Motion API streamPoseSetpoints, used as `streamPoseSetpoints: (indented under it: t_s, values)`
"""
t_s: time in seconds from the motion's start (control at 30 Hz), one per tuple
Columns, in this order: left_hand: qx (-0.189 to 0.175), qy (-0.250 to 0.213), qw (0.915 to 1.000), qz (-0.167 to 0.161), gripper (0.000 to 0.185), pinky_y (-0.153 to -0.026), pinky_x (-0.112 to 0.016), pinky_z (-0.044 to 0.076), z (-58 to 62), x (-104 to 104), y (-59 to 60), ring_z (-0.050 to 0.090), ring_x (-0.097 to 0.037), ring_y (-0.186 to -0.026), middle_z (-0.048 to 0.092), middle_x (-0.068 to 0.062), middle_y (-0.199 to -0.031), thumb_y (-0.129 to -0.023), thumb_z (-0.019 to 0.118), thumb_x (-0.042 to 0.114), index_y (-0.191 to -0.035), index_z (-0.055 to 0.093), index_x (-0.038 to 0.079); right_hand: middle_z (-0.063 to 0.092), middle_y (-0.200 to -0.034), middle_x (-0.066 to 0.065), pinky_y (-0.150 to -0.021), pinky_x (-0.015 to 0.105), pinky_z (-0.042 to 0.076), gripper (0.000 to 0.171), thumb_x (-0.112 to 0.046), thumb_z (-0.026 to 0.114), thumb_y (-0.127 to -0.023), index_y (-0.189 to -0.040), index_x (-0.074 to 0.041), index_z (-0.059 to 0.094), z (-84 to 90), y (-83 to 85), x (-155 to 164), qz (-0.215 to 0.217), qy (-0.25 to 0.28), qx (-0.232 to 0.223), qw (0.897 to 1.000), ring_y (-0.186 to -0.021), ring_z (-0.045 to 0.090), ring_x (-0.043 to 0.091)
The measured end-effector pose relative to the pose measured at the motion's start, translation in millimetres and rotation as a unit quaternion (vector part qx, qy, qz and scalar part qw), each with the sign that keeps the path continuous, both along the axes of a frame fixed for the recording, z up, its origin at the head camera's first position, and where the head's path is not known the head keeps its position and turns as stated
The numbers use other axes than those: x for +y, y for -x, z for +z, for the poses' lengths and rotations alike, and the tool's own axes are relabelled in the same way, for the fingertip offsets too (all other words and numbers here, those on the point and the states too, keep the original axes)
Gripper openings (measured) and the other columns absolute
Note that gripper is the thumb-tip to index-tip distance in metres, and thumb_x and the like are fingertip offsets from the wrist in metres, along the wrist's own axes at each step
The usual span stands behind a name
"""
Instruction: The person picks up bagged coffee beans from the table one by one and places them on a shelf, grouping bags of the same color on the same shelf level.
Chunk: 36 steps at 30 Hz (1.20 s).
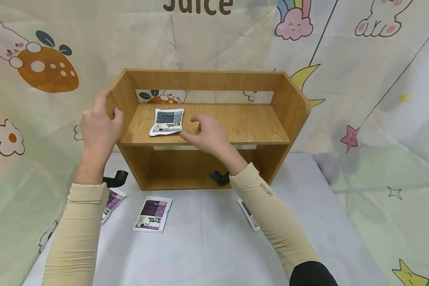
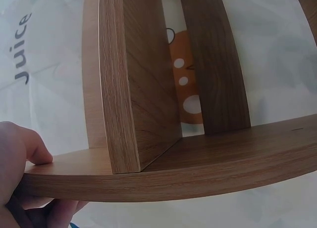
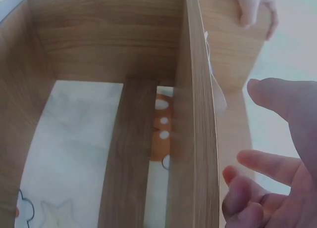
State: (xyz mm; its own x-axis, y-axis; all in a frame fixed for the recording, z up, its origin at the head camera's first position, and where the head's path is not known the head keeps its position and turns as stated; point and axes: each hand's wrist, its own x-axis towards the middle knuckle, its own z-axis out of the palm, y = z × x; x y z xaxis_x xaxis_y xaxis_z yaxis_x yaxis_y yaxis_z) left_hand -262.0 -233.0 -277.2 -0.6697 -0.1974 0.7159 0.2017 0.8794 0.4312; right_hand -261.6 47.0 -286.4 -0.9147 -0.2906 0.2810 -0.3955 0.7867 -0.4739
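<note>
A small two-tier wooden shelf [image 1: 207,123] stands on the table. My left hand [image 1: 101,123] grips its left side panel [image 2: 163,186]; in the left wrist view the thumb lies on the panel's inner face with fingers round the outside. On the upper board lies a flat white packet [image 1: 167,121] with a blue label, seen almost edge-on in the right wrist view. Just right of that packet is my right hand [image 1: 212,133], thumb and fingers spread with nothing between them, the thumb tip close to the packet's lower right corner.
On the white tabletop [image 1: 203,246] before the shelf lies a purple-labelled packet [image 1: 152,214]. Another purple packet [image 1: 112,203] shows partly behind the left sleeve, and a further packet [image 1: 249,215] is half hidden by the right forearm. A printed cloth [image 1: 214,43] hangs behind.
</note>
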Motion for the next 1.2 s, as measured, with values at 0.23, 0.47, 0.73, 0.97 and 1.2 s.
streamPoseSetpoints:
  t_s: [0.23, 0.47, 0.73, 0.97, 1.2]
  values:
    - [0.003, -0.001, 1.0000, -0.002, 0.045, -0.061, -0.056, 0.050, 0.6, 0.5, -0.9, 0.065, -0.050, -0.082, 0.068, -0.028, -0.099, -0.095, 0.051, 0.018, -0.139, 0.051, 0.015, 0.058, -0.093, -0.003, -0.068, 0.030, 0.046, 0.054, -0.047, 0.073, -0.084, -0.125, -0.014, 0.062, -15.3, -32.3, 41.6, 0.021, -0.012, 0.037, 0.999, -0.084, 0.054, 0.013]
    - [0.006, 0.008, 1.0000, -0.002, 0.045, -0.053, -0.047, 0.043, 0.6, 1.5, 1.0, 0.063, -0.049, -0.071, 0.068, -0.028, -0.093, -0.095, 0.051, 0.019, -0.139, 0.050, 0.015, 0.059, -0.093, -0.004, -0.065, 0.032, 0.046, 0.044, -0.038, 0.075, -0.084, -0.120, -0.015, 0.064, -29.3, -60.1, 85.3, 0.057, 0.008, 0.047, 0.997, -0.080, 0.055, 0.014]
    - [0.003, 0.006, 1.0000, 0.001, 0.045, -0.056, -0.048, 0.045, 0.4, 1.0, 0.2, 0.064, -0.048, -0.076, 0.068, -0.027, -0.097, -0.095, 0.051, 0.019, -0.140, 0.050, 0.015, 0.063, -0.095, 0.002, -0.058, 0.032, 0.046, 0.040, -0.033, 0.075, -0.085, -0.119, -0.014, 0.065, -75.9, -70.3, 131.8, 0.036, 0.020, -0.029, 0.999, -0.066, 0.051, 0.014]
    - [0.004, 0.005, 1.0000, 0.001, 0.045, -0.050, -0.042, 0.038, -0.3, 0.4, 0.4, 0.062, -0.047, -0.068, 0.068, -0.027, -0.093, -0.095, 0.051, 0.019, -0.140, 0.050, 0.015, 0.063, -0.090, 0.002, -0.062, 0.031, 0.048, 0.032, -0.024, 0.078, -0.084, -0.112, -0.011, 0.068, -127.4, -73.3, 162.5, 0.026, 0.042, -0.075, 0.996, -0.073, 0.053, 0.016]
    - [0.006, 0.004, 1.0000, -0.003, 0.045, -0.048, -0.041, 0.035, -0.8, 1.3, -0.3, 0.058, -0.043, -0.061, 0.068, -0.026, -0.088, -0.095, 0.051, 0.018, -0.140, 0.050, 0.016, 0.065, -0.098, 0.010, -0.073, 0.036, 0.051, 0.031, -0.019, 0.077, -0.084, -0.111, -0.006, 0.068, -174.0, -79.6, 186.9, 0.011, 0.060, -0.113, 0.992, -0.084, 0.058, 0.023]
